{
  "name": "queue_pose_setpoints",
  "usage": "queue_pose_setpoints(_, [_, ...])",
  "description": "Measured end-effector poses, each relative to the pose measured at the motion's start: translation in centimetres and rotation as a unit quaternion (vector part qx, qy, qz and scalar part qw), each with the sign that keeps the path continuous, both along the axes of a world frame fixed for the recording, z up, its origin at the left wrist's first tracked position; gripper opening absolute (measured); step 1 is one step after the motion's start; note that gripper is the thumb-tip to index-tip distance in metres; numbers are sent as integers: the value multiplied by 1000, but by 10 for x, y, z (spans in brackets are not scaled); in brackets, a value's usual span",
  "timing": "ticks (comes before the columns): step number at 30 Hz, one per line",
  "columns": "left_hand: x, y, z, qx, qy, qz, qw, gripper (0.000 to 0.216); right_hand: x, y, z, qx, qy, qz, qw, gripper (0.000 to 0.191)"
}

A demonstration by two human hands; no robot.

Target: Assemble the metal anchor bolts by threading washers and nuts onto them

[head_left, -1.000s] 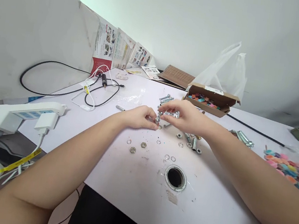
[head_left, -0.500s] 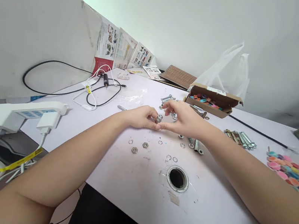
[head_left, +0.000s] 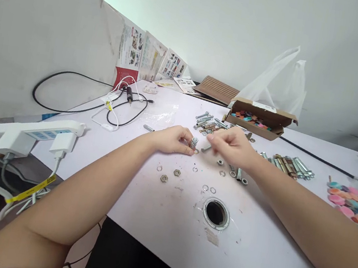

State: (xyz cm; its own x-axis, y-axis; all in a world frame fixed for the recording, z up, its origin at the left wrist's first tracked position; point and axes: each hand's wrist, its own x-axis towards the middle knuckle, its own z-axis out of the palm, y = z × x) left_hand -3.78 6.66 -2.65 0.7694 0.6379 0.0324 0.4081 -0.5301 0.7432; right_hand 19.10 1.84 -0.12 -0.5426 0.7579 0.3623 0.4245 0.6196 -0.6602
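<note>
My left hand point(head_left: 174, 139) is pinched round a small metal bolt point(head_left: 194, 142), which stands upright above the table with its top end showing. The rest of it is hidden by my fingers. To the right hovers my right hand point(head_left: 231, 145), fingers curled and thumb against the forefinger; whatever they hold, if anything, is hidden. Just below those fingertips lies a metal sleeve point(head_left: 206, 148). A washer point(head_left: 197, 152) rests beside my left fingertips. Closer to me are two hex nuts, one of them a brassy nut point(head_left: 164, 178), and several loose rings such as a washer point(head_left: 205, 187).
Behind my hands lies a heap of bolts point(head_left: 206, 121), with a row of bolts point(head_left: 292, 166) to the right. A cardboard box point(head_left: 254, 127) holds coloured pieces. Coloured discs point(head_left: 351, 202) lie far right. A round hole point(head_left: 216, 213) opens in the table. A power strip point(head_left: 38, 132) sits left.
My right hand has drawn away from the bolt in my left hand, to the right, and its fingers have curled in. My left hand keeps its hold. The view has shifted slightly.
</note>
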Motion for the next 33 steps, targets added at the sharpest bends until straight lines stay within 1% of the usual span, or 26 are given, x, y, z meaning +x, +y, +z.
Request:
queue_pose_setpoints(1, [0,0,0,0,0,-2,1000,37,0,-1,-4,-12,27,-30,999,55])
queue_pose_setpoints(2, [0,0,0,3,4,-1,1000,37,-1,-2,-8,-26,48,-51,997,54])
queue_pose_setpoints(3, [0,0,0,10,11,3,1000,37,-3,-2,-12,-43,60,-57,996,47])
queue_pose_setpoints(4, [0,0,0,17,18,7,1000,37,-5,-3,-17,-61,61,-45,995,38])
queue_pose_setpoints(5, [-1,0,0,24,23,8,999,36,-7,-4,-21,-76,55,-22,995,36])
queue_pose_setpoints(7, [-1,0,0,27,24,3,999,35,-9,-5,-28,-82,44,17,996,44])
queue_pose_setpoints(8, [-1,0,0,24,20,0,1000,35,-9,-5,-31,-70,46,18,996,43])
queue_pose_setpoints(9, [-1,0,0,21,15,-2,1000,35,-9,-6,-34,-52,56,2,997,45])
queue_pose_setpoints(11, [-1,1,-1,13,6,-7,1000,35,-6,-7,-36,-13,84,-63,994,56])
queue_pose_setpoints(12, [-1,2,-2,11,4,-6,1000,35,-5,-7,-36,-1,95,-93,991,56])
queue_pose_setpoints(14, [-1,3,-3,10,8,-3,1000,35,-5,-8,-35,-3,106,-114,988,43])
queue_pose_setpoints(15, [-1,3,-4,11,12,1,1000,35,-6,-8,-34,-14,108,-103,989,39])
queue_pose_setpoints(17, [-2,4,-4,17,19,13,1000,36,-8,-9,-33,-46,99,-52,993,46])
queue_pose_setpoints(18, [-2,4,-4,19,21,14,999,37,-9,-9,-33,-48,93,-29,994,45])
queue_pose_setpoints(19, [-2,4,-4,20,20,13,1000,37,-9,-10,-33,-36,91,-18,995,40])
queue_pose_setpoints(20, [-2,4,-4,17,19,10,1000,36,-8,-10,-33,-15,98,-21,995,38])
queue_pose_setpoints(22, [-2,4,-4,9,16,4,1000,35,-5,-11,-34,30,127,-57,990,50])
queue_pose_setpoints(23, [-2,3,-4,7,17,5,1000,35,-5,-11,-35,36,141,-73,987,52])
queue_pose_setpoints(25, [-1,3,-3,8,19,6,1000,35,-6,-10,-35,-2,149,-71,986,39])
queue_pose_setpoints(26, [-1,3,-3,9,22,4,1000,34,-7,-9,-36,-33,144,-50,988,38])
queue_pose_setpoints(28, [-1,3,-2,10,28,3,1000,33,-10,-7,-36,-85,115,5,990,55])
queue_pose_setpoints(29, [-1,2,-2,10,28,1,1000,33,-11,-6,-36,-89,103,17,991,55])
queue_pose_setpoints(31, [-1,3,-2,8,24,0,1000,32,-10,-5,-36,-57,103,2,993,41])
queue_pose_setpoints(33, [-2,3,-3,3,17,0,1000,32,-8,-5,-36,-14,125,-43,991,53])
